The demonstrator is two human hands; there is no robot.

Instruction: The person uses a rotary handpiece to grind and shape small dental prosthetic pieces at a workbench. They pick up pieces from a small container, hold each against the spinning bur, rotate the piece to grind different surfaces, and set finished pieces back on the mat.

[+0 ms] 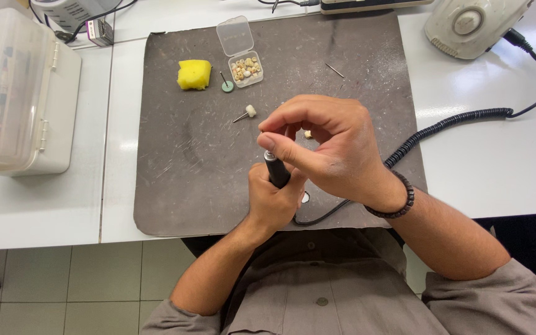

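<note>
The left hand [274, 201] is clenched around a slim black rotary handpiece [275, 170], held upright over the scuffed grey rubber mat [175, 167]. The right hand [327, 146] curls above its metal tip, fingertips pinched; whatever they grip is hidden. A coiled black cord [448, 124] trails right. Beyond lie a white felt bur [249, 111], a green polishing disc [227, 85], a porous yellow sponge [194, 74] and a small clear box [243, 53] of pale pieces.
</note>
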